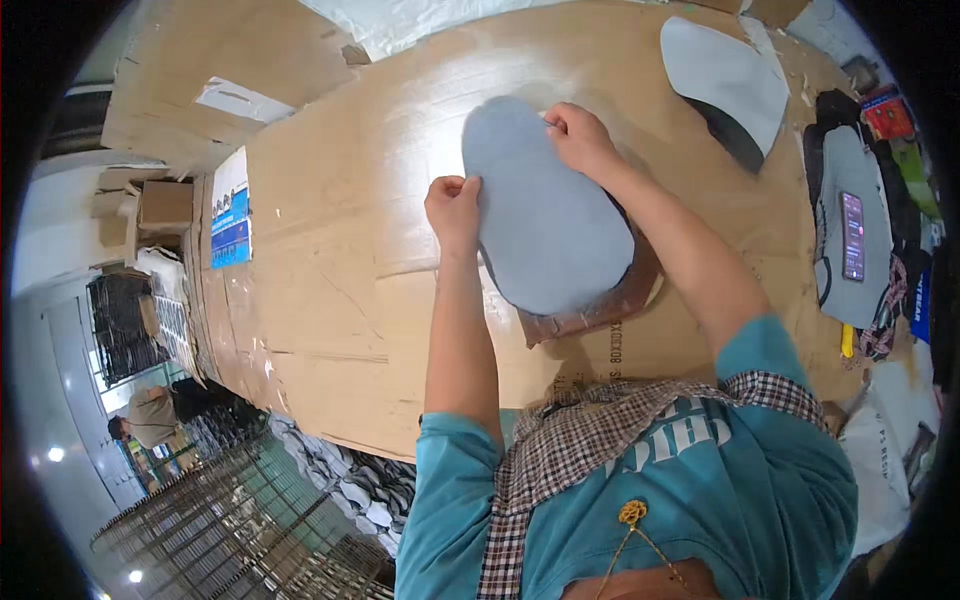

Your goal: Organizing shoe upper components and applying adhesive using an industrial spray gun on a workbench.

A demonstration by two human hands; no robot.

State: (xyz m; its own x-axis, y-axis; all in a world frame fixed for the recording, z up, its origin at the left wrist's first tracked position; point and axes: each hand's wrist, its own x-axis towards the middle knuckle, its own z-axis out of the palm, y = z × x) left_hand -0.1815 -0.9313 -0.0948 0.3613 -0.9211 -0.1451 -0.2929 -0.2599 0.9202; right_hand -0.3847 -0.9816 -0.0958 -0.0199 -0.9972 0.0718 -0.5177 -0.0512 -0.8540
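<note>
A flat blue-grey piece (555, 225), shaped like a large sole with a narrowed waist, lies in front of me with its narrow end pointing away. It looks like fabric or thin foam; I cannot tell which. My left hand (455, 210) pinches its left edge near the waist. At the upper right edge, my right hand (582, 140) has thumb and fingers closed on the rim. A dark edge shows along the piece's lower side. Beneath its wide end, a reddish-brown block or board (580, 322) sticks out; most of it is hidden.
Brown cardboard (330, 300) covers the table. Pale grey pieces with a black part (725, 80) lie at the far right. A phone (853, 237) rests on another grey piece at the right edge, beside bundled dark items. A person (150, 418) is in the left background, near wire racks (250, 510).
</note>
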